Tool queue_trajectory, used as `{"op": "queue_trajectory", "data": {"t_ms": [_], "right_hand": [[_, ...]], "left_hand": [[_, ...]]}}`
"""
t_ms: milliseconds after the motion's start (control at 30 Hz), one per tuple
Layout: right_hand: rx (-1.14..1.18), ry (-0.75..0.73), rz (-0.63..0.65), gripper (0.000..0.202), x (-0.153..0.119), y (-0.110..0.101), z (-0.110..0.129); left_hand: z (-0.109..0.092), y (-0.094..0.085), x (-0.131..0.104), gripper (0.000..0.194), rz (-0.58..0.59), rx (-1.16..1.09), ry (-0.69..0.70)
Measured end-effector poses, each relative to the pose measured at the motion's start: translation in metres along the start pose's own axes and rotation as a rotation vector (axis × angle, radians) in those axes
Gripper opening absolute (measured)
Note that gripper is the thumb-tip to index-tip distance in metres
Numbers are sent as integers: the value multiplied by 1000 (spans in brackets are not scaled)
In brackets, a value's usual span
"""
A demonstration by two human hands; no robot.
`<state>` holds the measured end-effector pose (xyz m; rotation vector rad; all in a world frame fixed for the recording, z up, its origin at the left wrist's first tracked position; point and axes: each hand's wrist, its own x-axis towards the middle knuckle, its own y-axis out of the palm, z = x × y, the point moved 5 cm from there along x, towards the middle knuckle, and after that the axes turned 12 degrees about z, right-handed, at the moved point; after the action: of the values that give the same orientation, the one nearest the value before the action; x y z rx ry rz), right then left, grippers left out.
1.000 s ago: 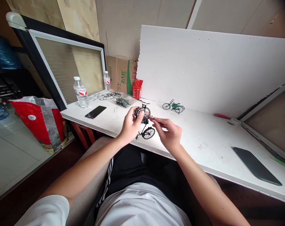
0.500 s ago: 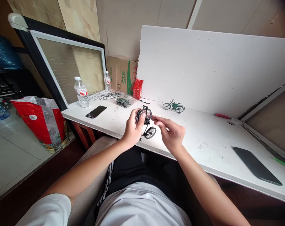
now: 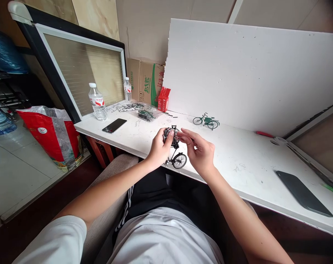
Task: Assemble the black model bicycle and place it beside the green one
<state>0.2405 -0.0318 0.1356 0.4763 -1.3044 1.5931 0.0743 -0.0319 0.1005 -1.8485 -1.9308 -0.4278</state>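
Note:
My left hand (image 3: 160, 147) is closed around one wheel end of a small black model bicycle (image 3: 179, 160), thumb across the spokes. The bicycle hangs over the table's front edge, its other wheel lower and toward me. Close beside the held wheel, my right hand (image 3: 200, 149) has its thumb and fingers pinched together, tips near the spokes. Whatever lies in that pinch is too small to make out. Behind my hands, a green model bicycle (image 3: 207, 121) stands on the white table (image 3: 232, 146).
A phone (image 3: 114, 125), a water bottle (image 3: 97, 103) and a plastic bag of green parts (image 3: 146, 114) are at the left. A red box (image 3: 163, 99) stands by a carton (image 3: 148, 81). A dark slab-like device (image 3: 303, 192) lies right. White board (image 3: 238, 73) rises behind.
My right hand's fingertips have come closer to the held wheel. The black bicycle's lower wheel has turned slightly into fuller view. The whole view has shifted a little.

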Motion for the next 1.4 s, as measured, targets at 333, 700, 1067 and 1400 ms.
{"op": "queue_trajectory", "data": {"t_ms": [333,700,1067,1400], "right_hand": [[205,78,181,31,6,-4,-4],[-356,-48,181,30,11,-11,5],[-376,-122,184,21,7,-4,-5],[-357,-231,243,37,7,-1,-6]], "left_hand": [[-3,-1,3,31,37,7,-48],[4,7,1,31,75,2,-74],[7,3,0,32,96,106,-120],[11,3,3,26,154,138,-138]]}}
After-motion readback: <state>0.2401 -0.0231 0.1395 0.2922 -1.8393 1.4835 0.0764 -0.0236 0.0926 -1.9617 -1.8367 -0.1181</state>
